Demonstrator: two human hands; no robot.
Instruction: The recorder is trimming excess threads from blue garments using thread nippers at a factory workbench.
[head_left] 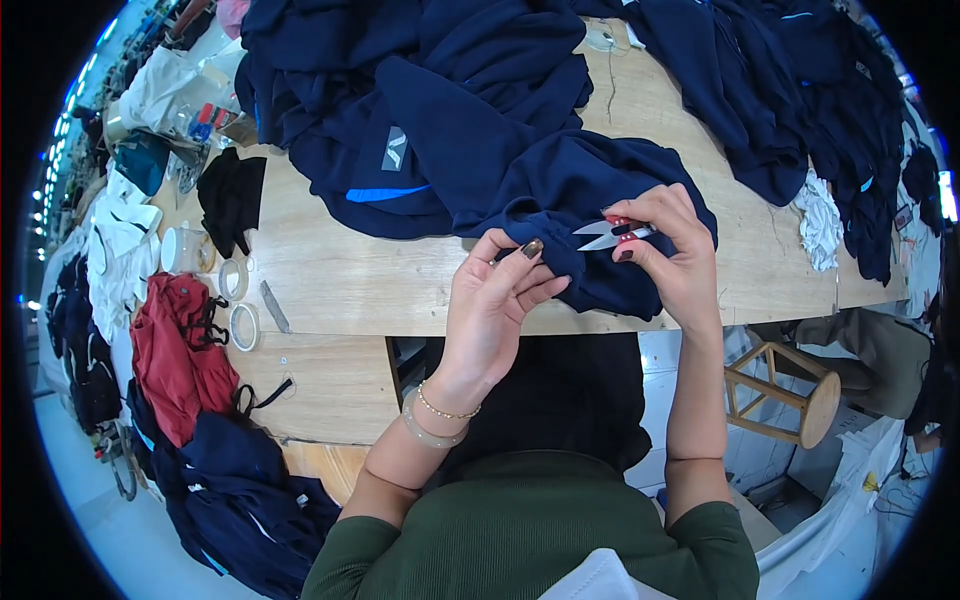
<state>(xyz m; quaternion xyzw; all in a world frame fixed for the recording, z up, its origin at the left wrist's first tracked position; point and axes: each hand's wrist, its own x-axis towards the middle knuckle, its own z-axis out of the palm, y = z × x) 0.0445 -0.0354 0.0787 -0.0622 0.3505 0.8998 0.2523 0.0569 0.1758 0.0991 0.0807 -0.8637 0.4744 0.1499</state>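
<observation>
A navy blue garment [440, 130] lies heaped over the table in front of me, with a grey patch and a bright blue strip on it. My left hand [492, 295] pinches a gathered edge of this navy cloth between thumb and fingers. Just to its right, my right hand [672, 245] grips a pair of thread snips [597, 238] with red-and-white handles. The snips' two pointed blades are spread apart and point left toward the pinched cloth. Whether a thread lies between the blades is too small to tell.
More navy garments [740, 90] hang over the table's right side, near crumpled white cloth [820, 220]. On the left are tape rolls [244, 326], a grey blade-like strip [274, 306], black cloth [230, 195] and a red bundle [180, 350]. A wooden stool [818, 408] stands to the right.
</observation>
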